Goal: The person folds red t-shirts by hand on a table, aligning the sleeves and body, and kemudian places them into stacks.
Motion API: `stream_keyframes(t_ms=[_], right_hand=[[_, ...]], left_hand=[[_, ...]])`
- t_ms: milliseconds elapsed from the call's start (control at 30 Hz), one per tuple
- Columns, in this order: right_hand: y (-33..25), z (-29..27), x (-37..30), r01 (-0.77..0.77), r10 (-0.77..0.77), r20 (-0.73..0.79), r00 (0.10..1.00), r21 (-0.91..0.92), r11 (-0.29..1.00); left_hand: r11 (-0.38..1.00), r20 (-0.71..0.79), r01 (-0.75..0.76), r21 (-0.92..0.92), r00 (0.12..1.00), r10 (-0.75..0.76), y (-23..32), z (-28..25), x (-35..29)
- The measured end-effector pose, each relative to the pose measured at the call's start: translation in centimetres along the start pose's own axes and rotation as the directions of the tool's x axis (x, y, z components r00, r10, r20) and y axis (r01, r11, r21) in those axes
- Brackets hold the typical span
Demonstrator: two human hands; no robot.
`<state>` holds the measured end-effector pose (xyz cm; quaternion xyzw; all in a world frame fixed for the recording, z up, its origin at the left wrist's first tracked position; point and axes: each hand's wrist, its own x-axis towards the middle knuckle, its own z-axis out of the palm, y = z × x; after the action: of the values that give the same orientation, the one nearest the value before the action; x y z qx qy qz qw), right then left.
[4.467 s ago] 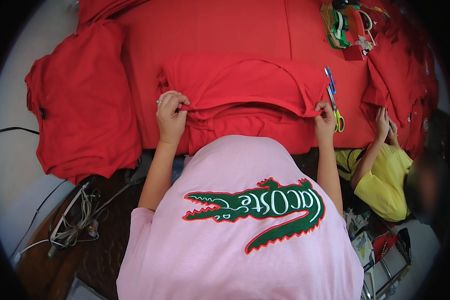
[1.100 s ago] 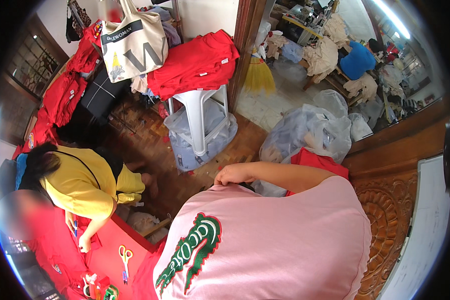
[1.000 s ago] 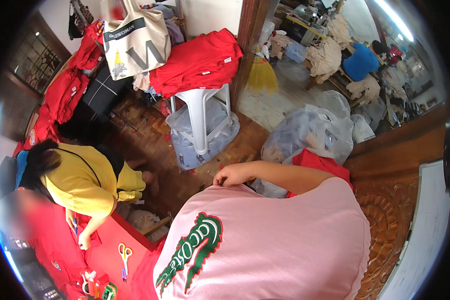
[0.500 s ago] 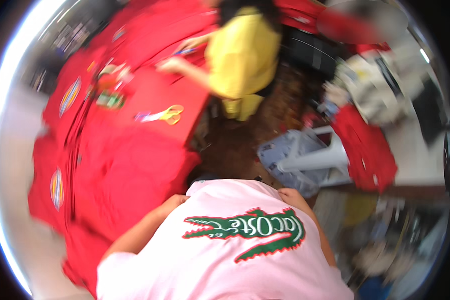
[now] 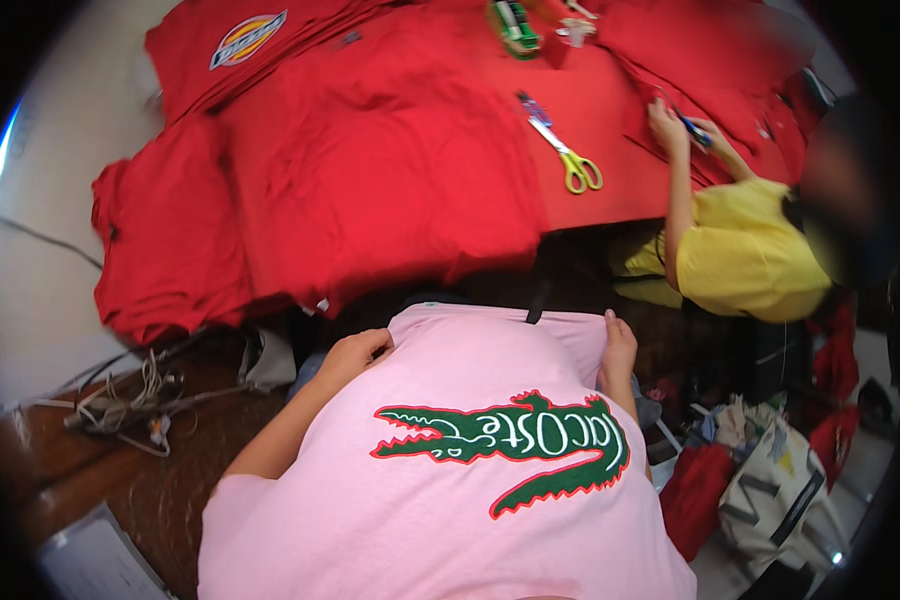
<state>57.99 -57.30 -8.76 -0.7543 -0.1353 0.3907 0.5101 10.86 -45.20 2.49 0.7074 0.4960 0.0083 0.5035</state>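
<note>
Both of my hands are at the lower hem of the pink T-shirt (image 5: 460,370) I wear, which has a green crocodile on its front. My left hand (image 5: 358,350) has its fingers curled in at the hem's left side. On the other side, my right hand (image 5: 618,346) pinches the hem and holds it stretched outward. Just ahead, a red garment (image 5: 390,180) lies spread on the red-topped table (image 5: 610,125). Yellow-handled scissors (image 5: 568,155) rest on the tabletop to its right.
A co-worker in a yellow shirt (image 5: 745,250) works at the table's right with a small blue tool (image 5: 695,132). More red garments (image 5: 170,230) hang over the left edge. Tangled cables (image 5: 145,395) lie on the floor; a cream bag (image 5: 775,495) sits at the lower right.
My view has swung left, so the table now lies straight ahead and the co-worker appears at the right. My right hand has drawn the shirt hem outward; both hands stay at the hem.
</note>
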Motion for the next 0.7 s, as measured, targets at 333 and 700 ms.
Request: stream_keyframes(t_ms=[333,700], right_hand=[[-8.8,15.1,13.6,0.387,-0.361,0.172,0.917,-0.157,0.909],[-13.3,26.3,16.3,0.458,-0.378,0.37,0.849,-0.156,0.875]], left_hand=[[0.898,-0.044,-0.131,-0.421,0.991,0.124,-4.6,-0.7,1.8],[0.989,-0.726,0.081,0.12,0.687,0.032,-7.0,-16.8,11.6]])
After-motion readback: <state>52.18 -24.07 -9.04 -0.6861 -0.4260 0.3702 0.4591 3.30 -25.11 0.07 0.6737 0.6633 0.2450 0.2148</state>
